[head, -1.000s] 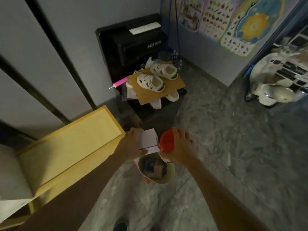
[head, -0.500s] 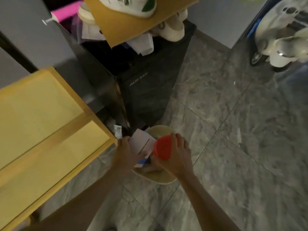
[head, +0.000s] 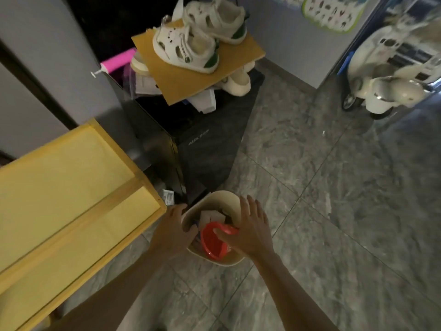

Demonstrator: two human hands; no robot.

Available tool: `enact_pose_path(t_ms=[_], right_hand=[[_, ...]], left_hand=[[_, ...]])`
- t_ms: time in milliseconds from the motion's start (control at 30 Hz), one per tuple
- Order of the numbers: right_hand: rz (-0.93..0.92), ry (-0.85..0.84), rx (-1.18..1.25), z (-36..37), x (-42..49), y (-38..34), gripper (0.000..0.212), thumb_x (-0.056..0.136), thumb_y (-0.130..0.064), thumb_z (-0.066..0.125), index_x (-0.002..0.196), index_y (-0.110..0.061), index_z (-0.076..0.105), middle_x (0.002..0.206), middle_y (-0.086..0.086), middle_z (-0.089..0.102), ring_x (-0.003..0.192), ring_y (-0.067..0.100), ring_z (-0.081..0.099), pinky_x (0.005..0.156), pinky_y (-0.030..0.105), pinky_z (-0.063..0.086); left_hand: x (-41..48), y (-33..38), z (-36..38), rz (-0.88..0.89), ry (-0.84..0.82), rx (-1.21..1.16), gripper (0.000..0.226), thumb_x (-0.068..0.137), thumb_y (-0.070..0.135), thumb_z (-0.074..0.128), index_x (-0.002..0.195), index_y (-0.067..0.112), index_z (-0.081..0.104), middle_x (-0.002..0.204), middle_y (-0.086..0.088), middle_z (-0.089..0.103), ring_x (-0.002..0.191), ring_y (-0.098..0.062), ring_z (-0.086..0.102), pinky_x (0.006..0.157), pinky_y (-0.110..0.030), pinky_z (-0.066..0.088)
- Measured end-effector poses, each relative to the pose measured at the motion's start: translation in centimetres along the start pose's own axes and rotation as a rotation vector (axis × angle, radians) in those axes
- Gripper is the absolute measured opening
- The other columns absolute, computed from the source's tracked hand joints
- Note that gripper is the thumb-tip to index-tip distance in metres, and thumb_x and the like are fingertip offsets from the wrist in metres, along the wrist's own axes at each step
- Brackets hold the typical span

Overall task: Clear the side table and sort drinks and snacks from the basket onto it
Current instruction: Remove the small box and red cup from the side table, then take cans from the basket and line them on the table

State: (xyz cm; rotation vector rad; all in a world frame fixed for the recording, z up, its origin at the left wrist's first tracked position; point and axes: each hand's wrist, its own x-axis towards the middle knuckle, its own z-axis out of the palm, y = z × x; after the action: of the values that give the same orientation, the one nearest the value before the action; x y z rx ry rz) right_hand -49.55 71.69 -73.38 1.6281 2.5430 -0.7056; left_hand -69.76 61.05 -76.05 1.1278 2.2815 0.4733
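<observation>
Both hands reached into the cream basket (head: 232,199) on grey marble floor (head: 334,211): left hand (head: 173,231) gripped its rim, right hand (head: 248,229), fingers spread, pressed a red cup (head: 211,242); yellow side table (head: 66,199) stood left.

A: Where is the bin (head: 216,197)?
B: On the floor (head: 334,187), right of the table (head: 71,187), before the cabinet (head: 202,144).
A: Contents?
B: A cup (head: 211,242) and papers (head: 210,217) inside (partly hidden). Shoes (head: 188,47) sit on a board (head: 181,80) atop the cabinet.

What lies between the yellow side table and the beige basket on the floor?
In the head view, the left hand lies there, gripping the basket rim beside the yellow side table; behind it a small white packet sits on the floor.
</observation>
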Motion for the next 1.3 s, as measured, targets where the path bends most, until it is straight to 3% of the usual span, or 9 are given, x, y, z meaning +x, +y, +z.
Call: enact_pose_path(t_ms=[100, 267, 467, 600, 700, 900, 1067, 1167, 1300], right_hand=[[0.007, -0.004, 0.0, -6.1, -1.4, -1.6, 0.127, 0.073, -0.098, 0.057, 0.167, -0.028, 0.008, 0.178, 0.003, 0.013, 0.165, 0.032, 0.011, 0.13, 0.052, 0.023], [0.003, 0.005, 0.019, -20.1, -4.1, -5.5, 0.13, 0.077, -0.094, 0.059, 0.171, -0.026, -0.001, 0.181, 0.002, -0.003, 0.167, 0.026, 0.002, 0.131, 0.048, 0.017], [-0.071, 0.195, 0.106, -36.5, -9.3, -11.9, 0.122, 0.078, -0.091, 0.062, 0.169, -0.025, 0.013, 0.174, 0.002, 0.023, 0.158, 0.028, 0.032, 0.122, 0.049, 0.041], [-0.121, 0.261, 0.088, -45.4, -13.3, -16.7, 0.117, 0.087, -0.082, 0.063, 0.172, -0.02, 0.011, 0.179, 0.005, 0.014, 0.164, 0.031, 0.018, 0.126, 0.05, 0.031], [-0.106, 0.279, 0.034, -50.3, -15.0, -19.3, 0.12, 0.085, -0.09, 0.05, 0.173, -0.019, 0.009, 0.18, 0.005, 0.008, 0.166, 0.031, 0.008, 0.13, 0.051, 0.024], [-0.166, 0.394, -0.007, -56.6, -17.6, -24.4, 0.12, 0.081, -0.093, 0.042, 0.171, -0.019, 0.015, 0.175, 0.008, 0.023, 0.159, 0.032, 0.028, 0.126, 0.052, 0.034], [-0.306, 0.404, 0.042, -57.8, -18.3, -28.7, 0.104, 0.086, -0.091, 0.049, 0.167, -0.027, 0.032, 0.168, 0.003, 0.041, 0.15, 0.031, 0.045, 0.119, 0.05, 0.044], [-0.411, 0.336, 0.066, -56.5, -15.9, -30.9, 0.106, 0.079, -0.102, 0.041, 0.161, -0.035, 0.042, 0.163, -0.003, 0.048, 0.149, 0.027, 0.047, 0.116, 0.051, 0.046], [-0.563, 0.305, 0.038, -55.4, -18.3, -36.6, 0.088, 0.087, -0.085, 0.053, 0.153, -0.028, 0.048, 0.152, -0.002, 0.055, 0.138, 0.026, 0.055, 0.11, 0.048, 0.05]], left_hand=[[-1.7, 3.1, -5.5, 0.03, 0.028, 0.034, 0.078, 0.087, 0.067, 0.06, 0.152, 0.03, 0.037, 0.155, 0.005, 0.042, 0.132, -0.017, 0.054, 0.105, -0.035, 0.05], [-4.6, 9.7, -18.6, 0.199, 0.079, 0.04, 0.087, 0.087, 0.07, 0.061, 0.157, 0.028, 0.031, 0.16, 0.004, 0.035, 0.136, -0.018, 0.048, 0.11, -0.037, 0.047], [-8.9, 17.7, -35.9, 0.366, 0.173, 0.071, 0.112, 0.073, 0.09, 0.059, 0.161, 0.03, 0.024, 0.164, 0.007, 0.031, 0.146, -0.019, 0.039, 0.117, -0.042, 0.042], [-11.3, 21.8, -45.8, 0.442, 0.278, 0.095, 0.131, 0.061, 0.105, 0.045, 0.162, 0.024, 0.026, 0.166, 0.001, 0.03, 0.15, -0.023, 0.036, 0.12, -0.046, 0.037], [-13.6, 23.8, -51.5, 0.427, 0.299, 0.158, 0.123, 0.07, 0.097, 0.051, 0.164, 0.022, 0.025, 0.172, 0.001, 0.019, 0.156, -0.023, 0.023, 0.126, -0.047, 0.026], [-17.8, 23.5, -58.8, 0.468, 0.292, 0.14, 0.114, 0.074, 0.088, 0.059, 0.162, 0.026, 0.025, 0.165, -0.002, 0.032, 0.146, -0.023, 0.039, 0.122, -0.042, 0.034], [-21.6, 20.7, -62.8, 0.435, 0.376, 0.153, 0.113, 0.075, 0.09, 0.052, 0.164, 0.029, 0.019, 0.169, -0.001, 0.027, 0.151, -0.025, 0.034, 0.124, -0.044, 0.031], [-24.1, 18.1, -64.3, 0.36, 0.425, 0.164, 0.106, 0.081, 0.085, 0.054, 0.165, 0.031, 0.017, 0.17, -0.002, 0.025, 0.152, -0.026, 0.034, 0.124, -0.042, 0.031], [-28.2, 14.7, -65.6, 0.207, 0.531, 0.197, 0.104, 0.083, 0.081, 0.056, 0.165, 0.028, 0.02, 0.169, -0.005, 0.029, 0.15, -0.03, 0.037, 0.122, -0.045, 0.034]])
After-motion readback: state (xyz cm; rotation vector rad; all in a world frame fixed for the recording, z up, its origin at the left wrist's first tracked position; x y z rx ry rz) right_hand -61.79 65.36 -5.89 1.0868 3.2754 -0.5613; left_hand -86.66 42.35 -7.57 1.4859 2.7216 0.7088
